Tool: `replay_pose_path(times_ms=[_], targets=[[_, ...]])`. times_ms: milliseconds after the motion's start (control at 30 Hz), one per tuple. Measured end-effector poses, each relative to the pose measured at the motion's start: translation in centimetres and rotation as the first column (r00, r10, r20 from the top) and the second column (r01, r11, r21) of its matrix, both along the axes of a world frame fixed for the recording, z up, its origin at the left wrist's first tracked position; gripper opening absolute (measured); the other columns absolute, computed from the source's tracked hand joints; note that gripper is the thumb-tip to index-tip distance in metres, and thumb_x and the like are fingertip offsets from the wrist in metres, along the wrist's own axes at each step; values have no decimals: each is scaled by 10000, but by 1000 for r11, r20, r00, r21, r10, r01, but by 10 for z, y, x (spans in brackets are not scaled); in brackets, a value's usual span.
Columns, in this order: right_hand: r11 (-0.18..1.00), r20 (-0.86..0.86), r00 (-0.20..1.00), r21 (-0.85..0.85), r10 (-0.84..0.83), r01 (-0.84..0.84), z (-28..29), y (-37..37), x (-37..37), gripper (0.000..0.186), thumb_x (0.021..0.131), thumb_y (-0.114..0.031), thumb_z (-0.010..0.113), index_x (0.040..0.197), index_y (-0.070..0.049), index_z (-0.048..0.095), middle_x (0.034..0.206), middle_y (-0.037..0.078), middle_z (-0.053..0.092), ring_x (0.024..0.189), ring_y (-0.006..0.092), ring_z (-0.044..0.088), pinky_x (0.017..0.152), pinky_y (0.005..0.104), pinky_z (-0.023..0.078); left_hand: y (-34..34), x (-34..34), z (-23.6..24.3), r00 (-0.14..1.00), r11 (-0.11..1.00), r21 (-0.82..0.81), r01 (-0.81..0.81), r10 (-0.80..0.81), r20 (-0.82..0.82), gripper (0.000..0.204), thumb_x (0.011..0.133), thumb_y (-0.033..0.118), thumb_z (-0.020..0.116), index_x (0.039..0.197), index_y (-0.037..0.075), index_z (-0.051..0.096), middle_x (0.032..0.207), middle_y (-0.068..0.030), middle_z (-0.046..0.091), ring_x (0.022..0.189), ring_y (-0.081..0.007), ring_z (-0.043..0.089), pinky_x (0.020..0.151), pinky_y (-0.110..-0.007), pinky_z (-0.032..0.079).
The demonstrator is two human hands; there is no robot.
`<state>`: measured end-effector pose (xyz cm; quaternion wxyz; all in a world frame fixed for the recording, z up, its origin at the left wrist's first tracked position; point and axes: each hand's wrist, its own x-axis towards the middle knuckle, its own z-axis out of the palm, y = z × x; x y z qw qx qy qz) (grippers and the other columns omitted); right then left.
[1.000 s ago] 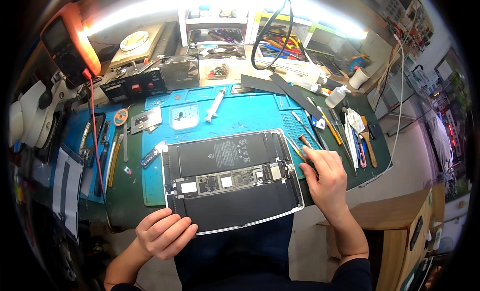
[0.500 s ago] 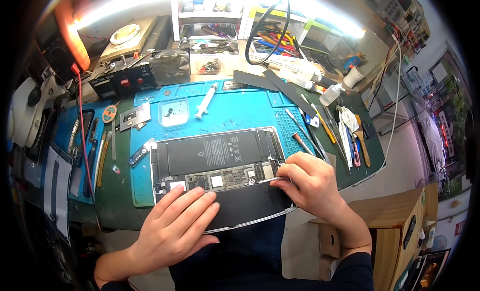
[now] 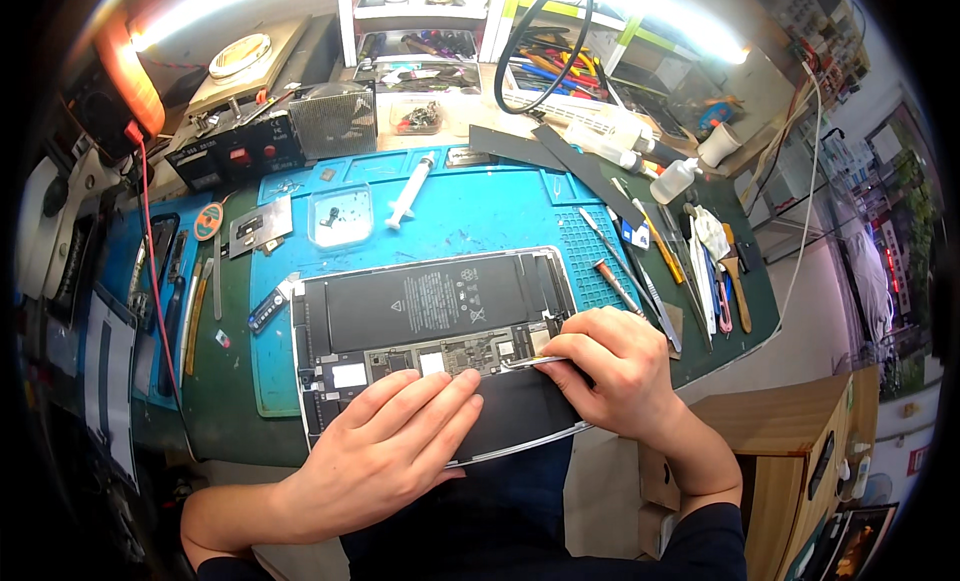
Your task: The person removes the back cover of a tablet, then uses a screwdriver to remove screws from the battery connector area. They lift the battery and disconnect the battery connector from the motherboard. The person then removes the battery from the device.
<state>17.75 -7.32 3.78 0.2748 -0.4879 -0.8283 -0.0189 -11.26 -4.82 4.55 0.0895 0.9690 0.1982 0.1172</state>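
Observation:
An opened tablet (image 3: 522, 409) lies at the near edge of the blue mat, its black batteries and a circuit board (image 3: 468, 355) laid bare. Flat across the lower battery and the near edge of the board rests my left hand (image 3: 385, 446), its fingers stretched out. My right hand (image 3: 615, 376), at the tablet's right end, pinches thin metal tweezers (image 3: 528, 362) between thumb and fingers. Their bent tip points left, at the right part of the board; whether it touches is too small to tell. My fingers hide the rest of the tweezers.
On the blue mat (image 3: 480, 221) lie a syringe (image 3: 410, 193) and a clear plastic tray (image 3: 340, 219) of small parts. Several hand tools and a white squeeze bottle (image 3: 675, 181) lie right. A black power unit (image 3: 240, 156) stands back left; a red cable (image 3: 150, 241) crosses the left side.
My left hand has slid right and slightly down along the tablet, uncovering a white patch at the board's left. My right hand keeps the tweezers near the same spot. The view has shifted a little.

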Motion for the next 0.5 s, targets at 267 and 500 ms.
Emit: replay_pose_path(times_ms=[267, 500], targets=[[999, 51, 998, 18, 29, -30, 4, 2, 1, 196, 770, -117, 835, 908, -97, 698, 871, 11, 635, 709, 205, 620, 607, 348, 462, 1, 1, -1, 1000, 1000, 13, -4, 4, 20, 689, 763, 328, 842, 1342, 5, 655, 1486, -131, 610, 1334, -274, 560, 1141, -440, 419], [993, 92, 995, 103, 40, -49, 3, 1, -2, 203, 758, -116, 840, 909, -96, 706, 893, 6, 660, 711, 201, 625, 594, 340, 468, 0, 1, -2, 999, 1000, 21, -8, 7, 32, 691, 766, 332, 844, 1346, 8, 655, 1491, -125, 607, 1323, -267, 562, 1135, -436, 423]])
